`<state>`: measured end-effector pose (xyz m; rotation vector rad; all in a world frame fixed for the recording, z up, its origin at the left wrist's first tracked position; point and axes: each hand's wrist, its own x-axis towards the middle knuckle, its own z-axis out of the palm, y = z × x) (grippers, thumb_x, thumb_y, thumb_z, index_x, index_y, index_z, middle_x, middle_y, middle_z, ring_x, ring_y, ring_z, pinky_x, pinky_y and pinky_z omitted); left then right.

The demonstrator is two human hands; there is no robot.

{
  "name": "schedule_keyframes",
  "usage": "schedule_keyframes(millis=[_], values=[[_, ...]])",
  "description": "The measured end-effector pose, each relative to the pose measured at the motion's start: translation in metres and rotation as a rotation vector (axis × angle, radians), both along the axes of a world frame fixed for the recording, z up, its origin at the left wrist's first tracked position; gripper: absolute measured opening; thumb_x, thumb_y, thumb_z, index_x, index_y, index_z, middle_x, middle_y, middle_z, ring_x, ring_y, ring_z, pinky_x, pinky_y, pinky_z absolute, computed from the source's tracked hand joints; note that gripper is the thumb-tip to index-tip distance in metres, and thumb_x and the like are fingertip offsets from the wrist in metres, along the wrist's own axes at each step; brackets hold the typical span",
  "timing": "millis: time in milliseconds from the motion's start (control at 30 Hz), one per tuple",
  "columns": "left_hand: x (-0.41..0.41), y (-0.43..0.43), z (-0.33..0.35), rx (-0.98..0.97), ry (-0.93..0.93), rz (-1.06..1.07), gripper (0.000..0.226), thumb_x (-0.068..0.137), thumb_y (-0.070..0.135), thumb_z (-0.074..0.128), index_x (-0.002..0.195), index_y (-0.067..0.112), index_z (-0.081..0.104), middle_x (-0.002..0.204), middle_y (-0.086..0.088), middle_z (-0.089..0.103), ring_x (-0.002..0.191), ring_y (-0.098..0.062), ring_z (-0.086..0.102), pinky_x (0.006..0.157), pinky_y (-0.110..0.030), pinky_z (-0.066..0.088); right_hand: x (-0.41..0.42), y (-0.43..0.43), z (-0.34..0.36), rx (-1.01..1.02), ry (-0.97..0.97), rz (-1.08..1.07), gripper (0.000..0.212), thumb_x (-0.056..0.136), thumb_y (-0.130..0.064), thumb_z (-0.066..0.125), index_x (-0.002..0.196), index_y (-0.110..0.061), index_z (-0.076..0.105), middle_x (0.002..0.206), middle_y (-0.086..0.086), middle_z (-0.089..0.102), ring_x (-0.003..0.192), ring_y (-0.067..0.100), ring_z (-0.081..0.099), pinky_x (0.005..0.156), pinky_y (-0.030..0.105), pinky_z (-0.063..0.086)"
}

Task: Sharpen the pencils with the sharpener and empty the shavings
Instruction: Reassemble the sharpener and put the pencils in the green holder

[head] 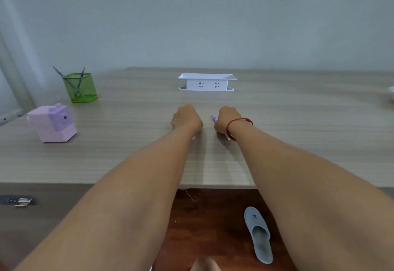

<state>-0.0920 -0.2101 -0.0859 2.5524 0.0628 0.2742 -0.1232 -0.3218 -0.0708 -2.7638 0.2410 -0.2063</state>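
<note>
A: Where are the hands?

B: Both are stretched out over the middle of the wooden table (pixel 128 153), resting on it side by side. The left hand (pixel 186 117) is curled into a loose fist, knuckles away from the camera. Whether anything sits inside it I cannot tell; its fingers are hidden behind the back of the hand.

A: And the right?

B: The right hand (pixel 227 120) is clenched around a pencil (pixel 213 118). A purple end pokes out on the thumb side, toward the left hand, and a pale bit shows below the wrist. A red string bracelet (pixel 236 123) circles that wrist.

A: The sharpener?

B: A pink and lilac block-shaped sharpener (pixel 53 122) stands near the table's left edge, well apart from both hands, with its pencil hole facing right and toward the camera.

A: Other pencils?

B: A green mesh pencil cup (pixel 80 88) stands behind the sharpener, nearer the wall. 2 pencils (pixel 79 83) lean crossed inside it, tips up.

A: Anything else on the table?

B: A white socket box (pixel 207 82) with 2 outlets stands straight ahead of the hands, toward the far edge.

A: And below?

B: On the reddish wood floor (pixel 213 224), 1 grey slipper (pixel 259 234) lies under the right forearm.
</note>
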Motion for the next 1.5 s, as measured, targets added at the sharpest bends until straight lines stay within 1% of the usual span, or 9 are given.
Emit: schedule_keyframes(millis=[133, 333, 467, 633, 733, 1033, 1167, 1333, 1500], values=[[-0.001, 0.007, 0.002, 0.009, 0.018, -0.042, 0.04, 0.093, 0.033, 0.056, 0.116, 0.001, 0.051, 0.126, -0.018, 0.054, 0.115, -0.035, 0.054, 0.089, -0.037, 0.045, -0.002, 0.005, 0.005, 0.021, -0.017, 0.008, 0.02, 0.091, -0.001, 0.046, 0.073, -0.009, 0.046, 0.12, 0.02, 0.056, 0.09, 0.032, 0.052, 0.07, 0.026, 0.036], [-0.015, 0.029, 0.021, -0.155, -0.021, -0.015, 0.024, 0.094, 0.01, 0.048, 0.111, -0.006, 0.053, 0.122, -0.025, 0.056, 0.11, -0.038, 0.057, 0.083, -0.037, 0.048, -0.006, 0.014, 0.019, 0.023, -0.064, -0.006, 0.036, 0.087, 0.005, 0.044, 0.062, -0.013, 0.026, 0.067, 0.003, 0.033, 0.057, 0.018, 0.037, 0.05, 0.025, 0.032], [-0.022, 0.06, 0.054, -0.305, -0.091, 0.023, 0.014, 0.086, 0.0, 0.054, 0.1, -0.001, 0.055, 0.111, -0.023, 0.062, 0.094, -0.038, 0.066, 0.066, -0.032, 0.049, -0.016, 0.041, 0.046, 0.062, -0.122, 0.052, 0.03, 0.085, 0.0, 0.046, 0.063, -0.013, 0.03, 0.073, 0.008, 0.047, 0.059, 0.024, 0.05, 0.047, 0.022, 0.036], [-0.041, 0.115, 0.104, -0.406, -0.164, 0.084, 0.028, 0.082, -0.004, 0.049, 0.108, -0.004, 0.058, 0.113, -0.02, 0.057, 0.088, -0.04, 0.067, 0.077, -0.048, 0.059, -0.024, 0.098, 0.084, 0.109, -0.189, 0.157, 0.022, 0.086, -0.006, 0.048, 0.07, -0.014, 0.034, 0.081, 0.006, 0.046, 0.064, 0.025, 0.052, 0.049, 0.024, 0.036], [-0.05, 0.155, 0.131, -0.4, -0.213, 0.115, 0.025, 0.08, 0.002, 0.05, 0.102, -0.004, 0.06, 0.106, -0.018, 0.06, 0.083, -0.037, 0.067, 0.075, -0.045, 0.06, -0.019, 0.142, 0.109, 0.141, -0.237, 0.233, 0.029, 0.084, -0.009, 0.051, 0.065, -0.015, 0.03, 0.074, 0.004, 0.045, 0.061, 0.022, 0.049, 0.048, 0.024, 0.034], [-0.04, 0.27, 0.173, -0.395, -0.291, 0.254, 0.026, 0.078, 0.01, 0.058, 0.101, -0.001, 0.064, 0.103, -0.016, 0.066, 0.082, -0.031, 0.065, 0.075, -0.041, 0.06, 0.016, 0.245, 0.153, 0.248, -0.283, 0.388, 0.028, 0.087, -0.017, 0.052, 0.065, -0.015, 0.035, 0.097, 0.014, 0.059, 0.08, 0.033, 0.064, 0.077, 0.037, 0.057], [-0.026, 0.302, 0.177, -0.411, -0.312, 0.292, 0.026, 0.079, 0.009, 0.059, 0.103, -0.002, 0.063, 0.104, -0.016, 0.065, 0.084, -0.031, 0.065, 0.077, -0.042, 0.06, 0.039, 0.272, 0.154, 0.271, -0.286, 0.432, 0.029, 0.087, -0.01, 0.048, 0.064, -0.015, 0.031, 0.101, 0.018, 0.06, 0.089, 0.036, 0.067, 0.073, 0.035, 0.053], [0.001, 0.325, 0.172, -0.414, -0.354, 0.307, 0.024, 0.079, 0.007, 0.057, 0.099, -0.003, 0.065, 0.096, -0.016, 0.065, 0.078, -0.031, 0.063, 0.077, -0.045, 0.059, 0.068, 0.301, 0.151, 0.306, -0.268, 0.451, 0.027, 0.084, -0.01, 0.05, 0.065, -0.014, 0.032, 0.092, 0.012, 0.052, 0.073, 0.031, 0.057, 0.053, 0.027, 0.043], [0.044, 0.343, 0.164, -0.379, -0.43, 0.32, 0.005, 0.08, 0.009, 0.058, 0.078, 0.006, 0.061, 0.084, -0.014, 0.064, 0.08, -0.035, 0.067, 0.078, -0.046, 0.058, 0.107, 0.332, 0.144, 0.406, -0.273, 0.479, 0.009, 0.086, -0.015, 0.051, 0.089, -0.007, 0.049, 0.093, 0.012, 0.058, 0.079, 0.034, 0.066, 0.07, 0.036, 0.058]])
